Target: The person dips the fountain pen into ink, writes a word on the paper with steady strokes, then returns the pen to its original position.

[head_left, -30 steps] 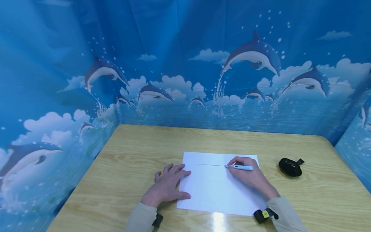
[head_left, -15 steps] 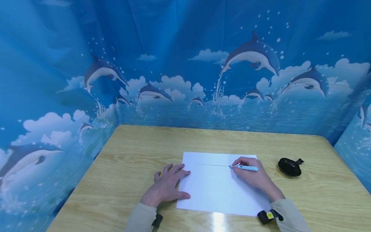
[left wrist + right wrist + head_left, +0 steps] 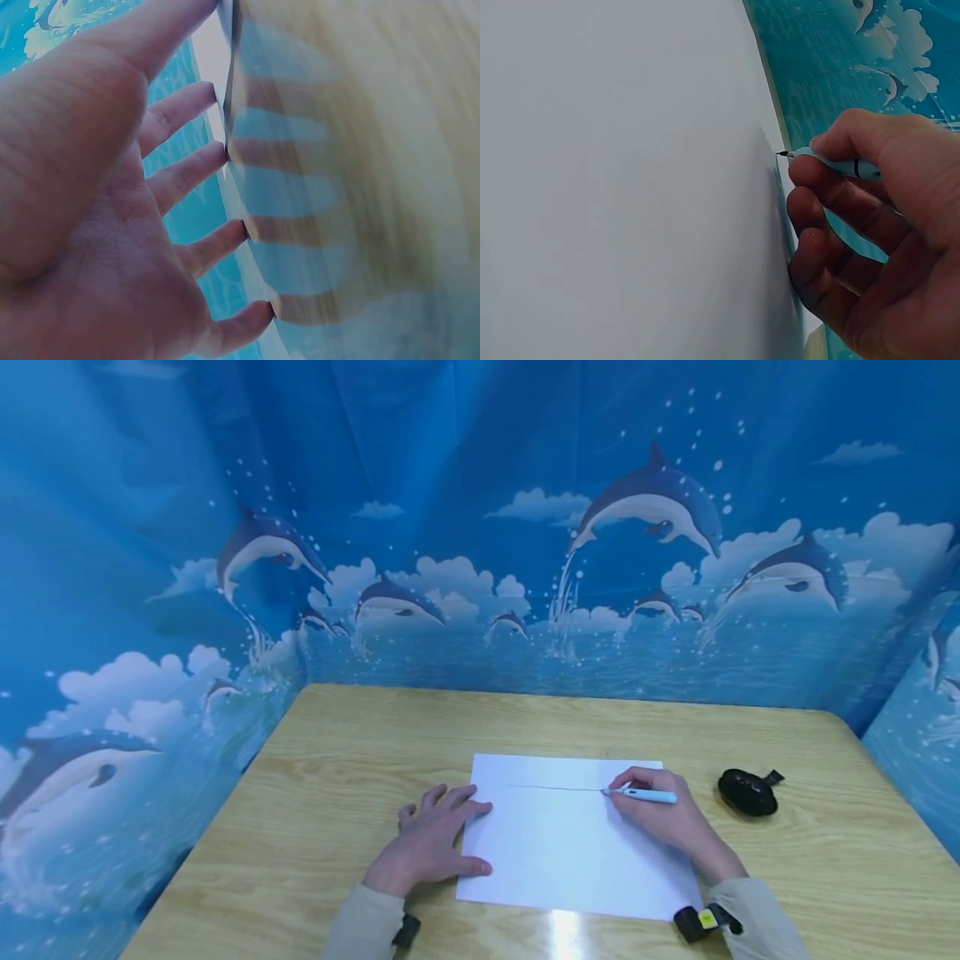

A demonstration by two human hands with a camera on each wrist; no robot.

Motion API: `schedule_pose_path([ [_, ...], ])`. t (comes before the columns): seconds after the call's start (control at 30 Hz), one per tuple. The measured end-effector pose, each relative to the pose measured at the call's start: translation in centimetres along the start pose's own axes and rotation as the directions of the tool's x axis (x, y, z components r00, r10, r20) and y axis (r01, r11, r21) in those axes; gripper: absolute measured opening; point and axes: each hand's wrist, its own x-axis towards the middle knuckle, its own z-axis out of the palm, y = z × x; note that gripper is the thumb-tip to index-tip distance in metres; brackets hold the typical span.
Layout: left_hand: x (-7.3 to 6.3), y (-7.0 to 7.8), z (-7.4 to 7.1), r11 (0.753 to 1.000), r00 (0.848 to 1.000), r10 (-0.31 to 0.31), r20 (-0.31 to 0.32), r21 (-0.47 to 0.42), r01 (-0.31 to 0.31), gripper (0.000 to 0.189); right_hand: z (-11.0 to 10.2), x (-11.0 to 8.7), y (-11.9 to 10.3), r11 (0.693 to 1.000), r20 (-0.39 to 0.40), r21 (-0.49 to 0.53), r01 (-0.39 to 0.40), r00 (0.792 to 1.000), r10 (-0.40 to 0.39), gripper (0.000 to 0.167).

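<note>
A sheet of white paper (image 3: 555, 860) lies on the wooden table, with one thin dark line (image 3: 555, 788) running across its upper part. My right hand (image 3: 663, 810) pinches a light blue fountain pen (image 3: 651, 795) between thumb and fingers, its nib at the right end of the line. In the right wrist view the dark metal nib of the fountain pen (image 3: 825, 159) meets the paper (image 3: 630, 187). My left hand (image 3: 431, 843) rests with spread fingers at the paper's left edge; in the left wrist view the fingertips (image 3: 259, 311) touch down on the surface.
A shiny black rounded object (image 3: 748, 792) with a small tab lies on the table (image 3: 337, 760) to the right of the paper. Behind the table and along its sides hangs a blue curtain (image 3: 465, 652) printed with dolphins and clouds.
My right hand has slid to the right with the fountain pen, and the line on the paper has grown longer behind the nib. The left hand has stayed in place.
</note>
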Motion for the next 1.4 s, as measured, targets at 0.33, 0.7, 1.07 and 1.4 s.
schedule_pose_path([
  [0.33,-0.1,-0.1,0.0,1.0,1.0,0.004,0.003,-0.008,-0.004,0.078,-0.7,-0.2,0.4,0.999,-0.023,-0.033,-0.026,0.999,0.026,0.008],
  [0.7,0.0,-0.2,0.1,1.0,1.0,0.006,-0.004,0.003,-0.006,0.079,-1.0,-0.4,0.9,1.0,-0.031,-0.019,-0.024,0.999,0.023,0.008],
  [1.07,0.1,-0.3,0.1,1.0,1.0,0.01,-0.004,0.007,-0.009,0.079,-1.6,-0.7,1.0,0.998,-0.022,-0.002,-0.06,0.998,0.06,0.012],
  [1.4,0.1,-0.4,0.1,1.0,1.0,0.011,-0.002,0.008,-0.011,0.079,-1.8,-0.8,1.1,0.996,-0.016,0.002,-0.088,0.996,0.088,0.014],
])
